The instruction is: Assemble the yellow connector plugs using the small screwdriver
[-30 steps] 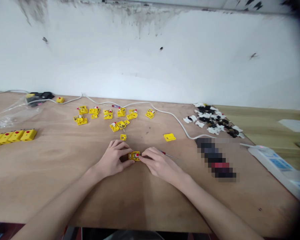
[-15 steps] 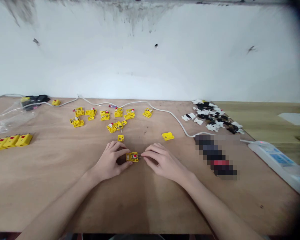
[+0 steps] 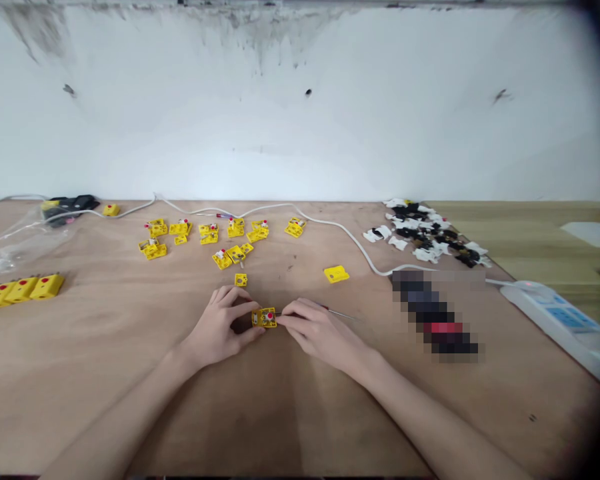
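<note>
A small yellow plug housing (image 3: 264,318) with a red round spot lies open-faced at the middle of the table. My left hand (image 3: 225,323) grips its left end between thumb and fingers. At its right end, a thin metal pin (image 3: 279,313) sticks out. There the fingertips of my right hand (image 3: 315,330) are pinched together, partly hiding what they hold. Behind that hand a screwdriver (image 3: 341,313) shows its thin shaft and a bit of red handle; whether it is held or lying, I cannot tell. A small yellow piece (image 3: 241,280) lies just beyond my left hand.
Several opened yellow housings (image 3: 209,233) lie farther back. One yellow cover (image 3: 336,274) is right of centre. Finished-looking yellow plugs (image 3: 47,286) stand in a row at left. A white cable (image 3: 355,240) runs to a power strip (image 3: 555,320). Black and white pieces (image 3: 425,233) are heaped at right.
My right fingertips have moved slightly left, closer to the housing, and the hand has turned a little. The screwdriver now shows behind it. My left hand keeps its grip.
</note>
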Demonstrator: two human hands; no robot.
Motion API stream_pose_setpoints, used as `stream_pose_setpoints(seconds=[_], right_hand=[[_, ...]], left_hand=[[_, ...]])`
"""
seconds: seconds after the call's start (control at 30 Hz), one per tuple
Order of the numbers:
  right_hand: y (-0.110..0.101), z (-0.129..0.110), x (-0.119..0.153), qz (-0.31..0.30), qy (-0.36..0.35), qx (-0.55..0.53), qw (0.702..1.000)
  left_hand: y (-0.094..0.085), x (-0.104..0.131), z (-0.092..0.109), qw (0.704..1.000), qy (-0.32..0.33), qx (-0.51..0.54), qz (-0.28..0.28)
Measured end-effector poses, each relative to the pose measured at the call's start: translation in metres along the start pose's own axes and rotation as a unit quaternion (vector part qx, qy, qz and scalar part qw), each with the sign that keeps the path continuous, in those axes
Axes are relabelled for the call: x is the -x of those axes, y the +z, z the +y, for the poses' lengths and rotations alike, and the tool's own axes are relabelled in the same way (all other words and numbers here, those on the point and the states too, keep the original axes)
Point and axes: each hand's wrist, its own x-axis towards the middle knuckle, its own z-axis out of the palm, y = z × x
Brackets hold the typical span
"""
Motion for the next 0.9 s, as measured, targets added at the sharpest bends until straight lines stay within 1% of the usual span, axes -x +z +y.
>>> stream_pose_setpoints(seconds=[0.17,0.27,0.4,0.5,0.7,0.83,0.9], right_hand=[[-0.001,-0.001,-0.001,-0.016,-0.004,0.002,1.0],[-0.005,0.0,-0.001,-0.02,0.009,-0.012,1.0],[-0.016,0.005,-0.002,0.01,0.077,-0.075,0.994],[-0.021,0.011,-0.002,0.038,0.095,-0.08,0.992],[-0.019,0.021,0.0,0.063,0.109,-0.043,0.991],[-0.016,0.021,0.0,0.045,0.113,-0.042,0.992],[-0.015,0.022,0.0,0.04,0.117,-0.038,0.992]], left_hand=[[0.0,0.0,0.0,1.0,-0.001,-0.001,0.0],[0.0,0.0,0.0,1.0,-0.004,0.0,-0.001],[0.0,0.0,0.001,1.0,-0.001,-0.001,-0.002],[-0.001,-0.001,0.001,1.0,0.004,-0.003,-0.006],[0.0,-0.001,0.001,1.0,0.004,-0.01,-0.007],[-0.001,0.0,0.004,1.0,0.018,-0.014,-0.018],[-0.004,-0.001,0.002,0.999,0.019,-0.024,-0.009]])
